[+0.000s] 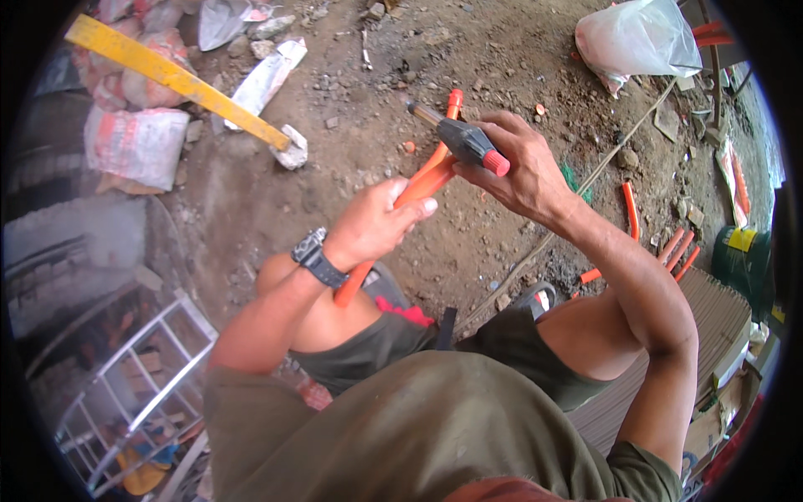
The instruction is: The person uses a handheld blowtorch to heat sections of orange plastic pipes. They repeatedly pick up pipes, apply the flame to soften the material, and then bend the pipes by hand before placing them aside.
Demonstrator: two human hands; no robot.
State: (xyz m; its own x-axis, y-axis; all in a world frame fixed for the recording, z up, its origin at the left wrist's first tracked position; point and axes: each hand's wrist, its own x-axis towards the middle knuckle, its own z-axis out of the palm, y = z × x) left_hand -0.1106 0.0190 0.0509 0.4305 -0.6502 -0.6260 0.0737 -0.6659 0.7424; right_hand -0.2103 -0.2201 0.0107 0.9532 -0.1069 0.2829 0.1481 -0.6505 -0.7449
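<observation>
Above my knees, my left hand (372,222) grips one orange pipe (411,186); my right hand (519,167) clasps one black torch (468,142) with a red cap against it. Around me on dirt: one yellow level (171,77), four loose orange pipe offcuts (631,209), one white bag (636,38), one ladder (142,393).
</observation>
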